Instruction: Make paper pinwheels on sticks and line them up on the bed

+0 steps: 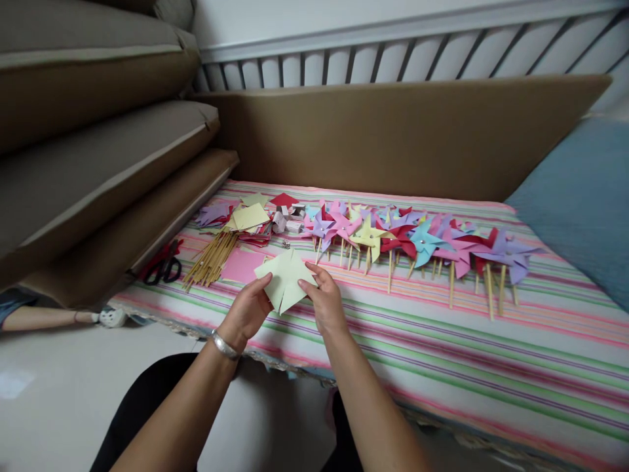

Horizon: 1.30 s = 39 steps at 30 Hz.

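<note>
Between my two hands is a pale green paper square [284, 278] with slits cut in from its corners. My left hand [251, 303] pinches its left corner, thumb on top. On the opposite side my right hand [323, 296] grips the right corner between thumb and fingers. Just behind the square lie a pink paper sheet [242, 265] and a bundle of thin wooden sticks [212, 255]. Small metal pins [286, 244] sit on the cloth beyond it. To the right, finished paper pinwheels [371, 236] on sticks lie in a long row of several colours.
Black-handled scissors [167, 265] rest at the left edge of the striped cloth [442, 341]. Stacked coloured paper [249, 217] and small white boxes [289, 221] stand further back. Large cushions [113, 144] rise on the left, and a brown board [393, 141] borders the back. Another person's foot [112, 317] shows at lower left.
</note>
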{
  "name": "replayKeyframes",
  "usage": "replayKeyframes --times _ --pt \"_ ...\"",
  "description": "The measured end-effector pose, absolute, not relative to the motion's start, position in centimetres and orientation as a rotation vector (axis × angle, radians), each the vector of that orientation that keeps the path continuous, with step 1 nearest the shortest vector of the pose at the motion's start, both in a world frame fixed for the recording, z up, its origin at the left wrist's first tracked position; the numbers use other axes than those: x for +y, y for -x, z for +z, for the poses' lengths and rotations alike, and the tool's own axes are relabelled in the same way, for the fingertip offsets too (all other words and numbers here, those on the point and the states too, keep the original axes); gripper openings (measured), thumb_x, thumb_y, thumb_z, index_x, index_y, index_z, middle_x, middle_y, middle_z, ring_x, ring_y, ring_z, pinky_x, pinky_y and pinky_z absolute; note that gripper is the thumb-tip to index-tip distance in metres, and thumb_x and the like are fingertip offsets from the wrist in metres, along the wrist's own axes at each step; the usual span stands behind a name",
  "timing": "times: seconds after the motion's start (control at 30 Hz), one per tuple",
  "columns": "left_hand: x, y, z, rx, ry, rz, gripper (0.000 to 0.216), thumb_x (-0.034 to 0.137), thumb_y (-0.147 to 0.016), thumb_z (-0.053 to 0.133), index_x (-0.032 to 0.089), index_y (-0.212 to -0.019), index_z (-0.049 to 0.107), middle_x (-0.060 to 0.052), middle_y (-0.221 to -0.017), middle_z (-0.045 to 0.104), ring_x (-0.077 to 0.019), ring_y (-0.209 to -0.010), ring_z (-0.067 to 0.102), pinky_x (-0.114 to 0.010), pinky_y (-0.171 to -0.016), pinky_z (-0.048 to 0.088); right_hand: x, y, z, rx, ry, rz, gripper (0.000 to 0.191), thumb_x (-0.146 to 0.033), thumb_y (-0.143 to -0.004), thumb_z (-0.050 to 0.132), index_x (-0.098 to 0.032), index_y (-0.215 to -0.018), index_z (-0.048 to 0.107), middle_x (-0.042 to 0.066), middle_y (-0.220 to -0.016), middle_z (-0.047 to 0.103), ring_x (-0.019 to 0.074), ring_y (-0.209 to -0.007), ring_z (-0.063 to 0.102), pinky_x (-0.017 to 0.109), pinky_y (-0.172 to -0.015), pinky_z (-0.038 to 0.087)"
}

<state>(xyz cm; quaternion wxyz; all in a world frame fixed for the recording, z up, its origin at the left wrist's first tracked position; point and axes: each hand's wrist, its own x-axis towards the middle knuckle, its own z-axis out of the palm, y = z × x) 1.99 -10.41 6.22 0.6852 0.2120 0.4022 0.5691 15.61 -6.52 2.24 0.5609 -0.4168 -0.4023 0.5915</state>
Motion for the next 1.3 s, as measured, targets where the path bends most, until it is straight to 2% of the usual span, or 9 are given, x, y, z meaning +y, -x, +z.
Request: replayKeyframes --times 0.2,0.43,0.53,0.7,0.8,0.87,1.0,1.17,1.3 --pt "-10.3 -2.2 5.8 0.933 -0.445 1.291 0.033 0.021 -0.077 0.060 0.013 -0.109 0.060 -0.009 -0.103 0.068 -0.0211 -0.089 0.064 -0.033 -0.080 0.051 -6.5 -15.4 1.7 -1.016 0.977 1.346 0.046 -0.026 -0.064 0.065 -0.019 -0.109 0.057 0.008 -0.110 0.063 0.0236 -0.101 0.057 0.035 -0.080 0.047" --pt "-10.2 -2.5 5.7 1.037 -0.397 1.273 0.031 0.019 -0.073 0.065 0.012 -0.103 0.063 -0.008 -0.093 0.070 -0.0165 -0.073 0.065 -0.027 -0.067 0.052 -6.5 -15.4 1.5 -1.049 0.938 1.345 0.042 -0.022 -0.065 0.065 -0.020 -0.107 0.059 0.008 -0.106 0.065 0.0221 -0.093 0.060 0.032 -0.075 0.048" --pt "-10.3 -2.6 5.8 1.043 -0.387 1.267 0.031 0.021 -0.071 0.067 0.012 -0.101 0.063 -0.008 -0.090 0.071 -0.0171 -0.071 0.065 -0.028 -0.064 0.052 -6.5 -15.4 1.4 -1.054 0.931 1.342 0.043 -0.022 -0.065 0.066 -0.020 -0.107 0.060 0.007 -0.105 0.066 0.0219 -0.090 0.061 0.032 -0.073 0.049" --pt "-10.2 -2.8 5.4 1.044 -0.441 1.336 0.040 0.013 -0.061 0.075 0.011 -0.099 0.065 -0.010 -0.092 0.071 -0.0185 -0.073 0.066 -0.028 -0.066 0.052 -6.5 -15.3 1.5 -1.070 0.934 1.337 0.041 -0.022 -0.066 0.065 -0.021 -0.106 0.060 0.006 -0.101 0.067 0.0207 -0.087 0.062 0.031 -0.071 0.049" --pt "-9.9 -2.6 5.0 1.117 -0.397 1.387 0.040 0.012 -0.058 0.075 0.010 -0.097 0.065 -0.010 -0.088 0.071 -0.0189 -0.069 0.065 -0.027 -0.061 0.051 -6.8 -15.5 1.8 -1.173 1.037 1.152 0.039 -0.023 -0.072 0.060 -0.020 -0.110 0.058 0.007 -0.097 0.065 0.0193 -0.083 0.061 0.033 -0.071 0.050" --pt "-9.8 -2.3 4.9 1.172 -0.342 1.412 0.035 0.012 -0.059 0.075 0.009 -0.092 0.065 -0.009 -0.081 0.071 -0.0180 -0.065 0.064 -0.026 -0.056 0.050 -7.1 -15.7 2.0 -1.346 1.080 0.889 0.036 -0.020 -0.076 0.056 -0.022 -0.112 0.059 0.008 -0.103 0.062 0.0206 -0.092 0.059 0.037 -0.079 0.049" --pt "-9.6 -1.6 4.8 1.170 -0.229 1.466 0.028 0.012 -0.061 0.073 0.008 -0.087 0.065 -0.007 -0.076 0.070 -0.0156 -0.061 0.063 -0.025 -0.055 0.050 -8.2 -15.4 2.3 -1.698 1.026 0.451 0.036 -0.010 -0.078 0.051 -0.026 -0.108 0.062 0.009 -0.127 0.049 0.0228 -0.118 0.043 0.044 -0.100 0.037" --pt "-9.5 -1.2 4.9 1.076 -0.173 1.488 0.016 0.008 -0.064 0.069 0.010 -0.079 0.064 -0.004 -0.070 0.069 -0.0140 -0.058 0.062 -0.024 -0.054 0.049 -9.3 -14.3 2.3 -1.936 0.931 0.305 0.036 -0.003 -0.078 0.047 -0.025 -0.100 0.065 0.004 -0.146 0.025 0.0259 -0.135 0.021 0.048 -0.107 0.028" --pt "-9.6 -1.3 5.1 1.041 -0.170 1.472 0.016 0.006 -0.064 0.067 0.010 -0.080 0.064 -0.004 -0.071 0.069 -0.0136 -0.059 0.062 -0.023 -0.054 0.048 -9.2 -14.2 2.2 -1.942 0.922 0.290 0.024 -0.008 -0.079 0.051 -0.023 -0.086 0.068 0.003 -0.146 0.027 0.0268 -0.135 0.019 0.049 -0.108 0.027"
